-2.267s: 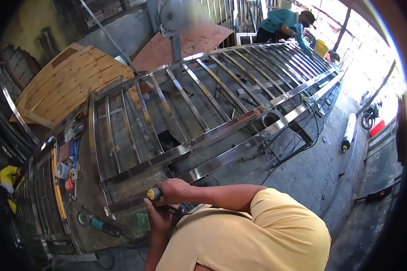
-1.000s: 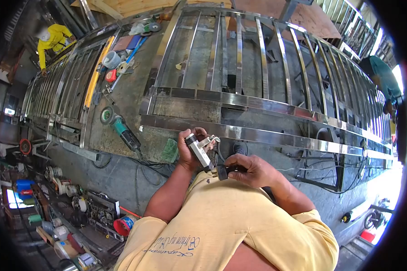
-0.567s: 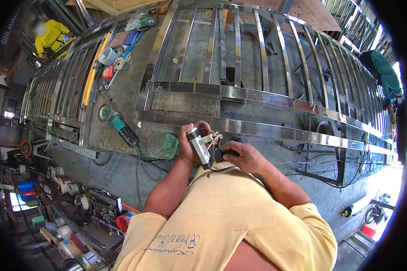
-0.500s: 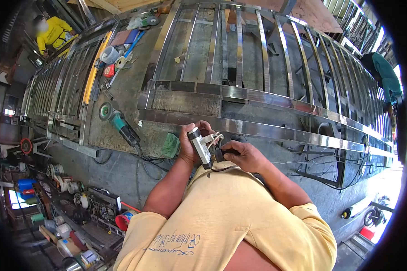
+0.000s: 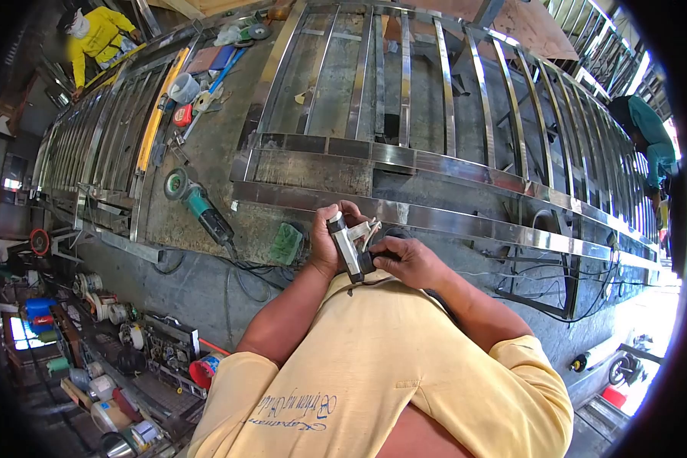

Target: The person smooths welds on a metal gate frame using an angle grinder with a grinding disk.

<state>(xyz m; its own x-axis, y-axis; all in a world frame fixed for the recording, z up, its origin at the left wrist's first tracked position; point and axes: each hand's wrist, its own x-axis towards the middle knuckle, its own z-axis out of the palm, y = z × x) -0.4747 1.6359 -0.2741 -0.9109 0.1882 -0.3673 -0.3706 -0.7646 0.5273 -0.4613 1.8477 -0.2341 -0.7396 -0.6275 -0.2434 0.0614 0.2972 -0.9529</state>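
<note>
The left hand (image 5: pixel 324 243) was closed around a narrow bar-shaped tool (image 5: pixel 346 248), its straight silver body dark at the lower end. The tool's long axis ran nearly in line with the forearms' reach: the upper end pointed away from the chest and slightly left, the lower end back toward the yellow cotton shirt (image 5: pixel 374 343). A pale, forked piece (image 5: pixel 364 231) stuck out from its right side. The right hand (image 5: pixel 411 262) pinched a dark, stubby part (image 5: pixel 368 262) beside the tool's lower half—whether the two were joined, I could not tell. The hands were close together, just in front of the belly.

Beyond them lay a long frame (image 5: pixel 450 221) of shiny, square-edged metal bars. To the left, on a scuffed, stained tabletop (image 5: pixel 244 221), were a teal-and-black grinder (image 5: pixel 206 215) with a round disc, its body slanting down to the right, and a rough green pad (image 5: pixel 286 243). Farther off, a person in yellow (image 5: pixel 99 40) leaned over more barred metalwork (image 5: pixel 91 145).
</note>
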